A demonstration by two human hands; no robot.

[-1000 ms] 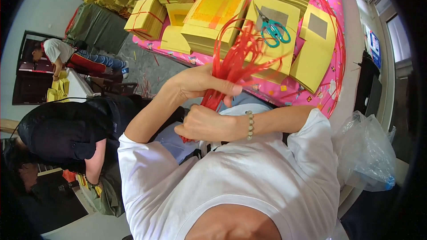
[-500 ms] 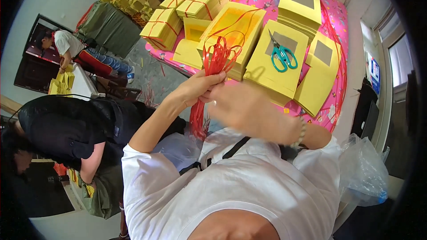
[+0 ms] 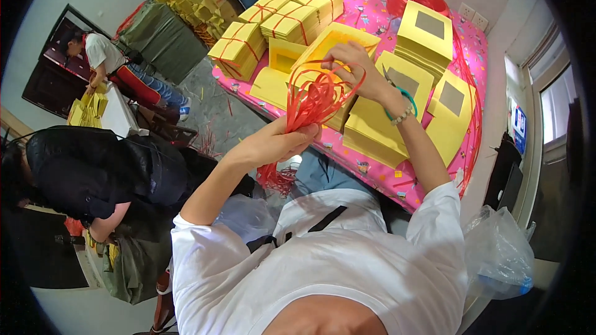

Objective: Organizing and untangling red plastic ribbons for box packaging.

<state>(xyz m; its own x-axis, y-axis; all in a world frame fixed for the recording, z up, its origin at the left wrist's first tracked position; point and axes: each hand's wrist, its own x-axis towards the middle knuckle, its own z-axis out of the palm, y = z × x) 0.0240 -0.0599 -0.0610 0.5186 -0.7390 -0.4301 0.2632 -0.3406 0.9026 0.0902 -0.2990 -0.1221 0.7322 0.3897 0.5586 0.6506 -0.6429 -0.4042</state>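
The left hand (image 3: 282, 142), forearm raised, pinches a bundle of red plastic strings (image 3: 316, 96) between closed fingers. The right hand (image 3: 354, 65) reaches forward, fingers curled on looped strands above yellow paper stacks (image 3: 372, 130).

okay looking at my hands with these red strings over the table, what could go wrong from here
The red strings loop loosely between your left hand and right hand, so they could tangle or slip free. Loose ends hang below your left hand and might snag. Your right arm reaches over the yellow paper stacks and could knock them askew.
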